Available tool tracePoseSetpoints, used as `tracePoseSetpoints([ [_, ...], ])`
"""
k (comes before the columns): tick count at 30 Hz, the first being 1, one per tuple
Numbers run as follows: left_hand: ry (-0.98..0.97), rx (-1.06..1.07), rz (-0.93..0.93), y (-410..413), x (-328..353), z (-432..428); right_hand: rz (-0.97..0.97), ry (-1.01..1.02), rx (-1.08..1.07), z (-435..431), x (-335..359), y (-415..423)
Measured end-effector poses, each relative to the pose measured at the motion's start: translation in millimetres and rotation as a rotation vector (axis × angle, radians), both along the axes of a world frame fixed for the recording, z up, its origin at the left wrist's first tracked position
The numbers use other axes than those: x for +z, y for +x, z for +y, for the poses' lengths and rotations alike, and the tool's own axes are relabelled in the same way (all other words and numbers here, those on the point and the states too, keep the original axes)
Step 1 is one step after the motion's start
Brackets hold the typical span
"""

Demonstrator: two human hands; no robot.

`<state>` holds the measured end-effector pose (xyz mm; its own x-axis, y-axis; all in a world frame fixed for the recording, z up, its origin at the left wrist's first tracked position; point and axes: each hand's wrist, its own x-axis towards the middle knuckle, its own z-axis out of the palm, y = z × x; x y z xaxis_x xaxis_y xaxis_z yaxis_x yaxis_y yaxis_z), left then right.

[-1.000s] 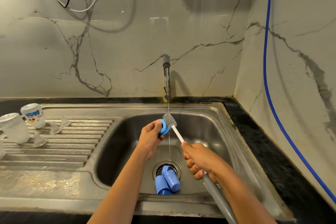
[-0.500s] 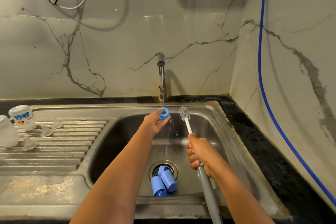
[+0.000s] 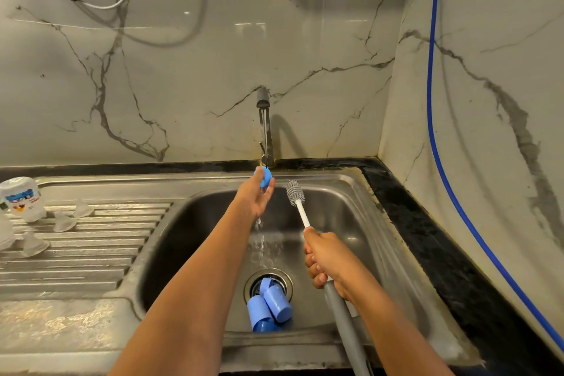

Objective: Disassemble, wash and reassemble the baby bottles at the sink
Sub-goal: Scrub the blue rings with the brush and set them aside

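**One slick little part, rinsing**

My left grip (image 3: 254,198) pinches the small round blue plastic ring (image 3: 265,178) by its rim under the stream from the steel tap (image 3: 264,128), over the stainless sink (image 3: 331,177). It should be light, stiff and slippery. My right grip (image 3: 325,259) wraps the grey-handled white bottle brush (image 3: 302,214). My fingers hide the ring's inside.

Small blue plastic screw ring (image 3: 264,178): pinched in left hand (image 3: 254,197) under the tap stream, at the steel sink basin's (image 3: 189,223) back edge. Two blue plastic cylindrical caps (image 3: 270,308): on their sides, touching, over the drain. Clear printed bottle (image 3: 21,197) and three clear silicone teats (image 3: 62,223): standing on the ribbed drainboard (image 3: 91,256), far left. Grey-bristled, white-stemmed bottle brush (image 3: 295,192): gripped by right hand (image 3: 328,259), head up.
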<state>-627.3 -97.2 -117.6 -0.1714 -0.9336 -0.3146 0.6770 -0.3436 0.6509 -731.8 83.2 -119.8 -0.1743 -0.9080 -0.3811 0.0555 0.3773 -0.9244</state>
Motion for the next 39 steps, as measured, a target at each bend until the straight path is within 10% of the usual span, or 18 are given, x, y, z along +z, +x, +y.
tracePoseSetpoints([
  [16, 0.076, -0.081, -0.266, 16, -19, 31, -0.111, 0.058, 0.184, 2, 6, 1],
  [39, 0.106, -0.059, -0.035, 28, -40, 72, -0.198, 0.288, 0.261, -1, -6, 15],
])
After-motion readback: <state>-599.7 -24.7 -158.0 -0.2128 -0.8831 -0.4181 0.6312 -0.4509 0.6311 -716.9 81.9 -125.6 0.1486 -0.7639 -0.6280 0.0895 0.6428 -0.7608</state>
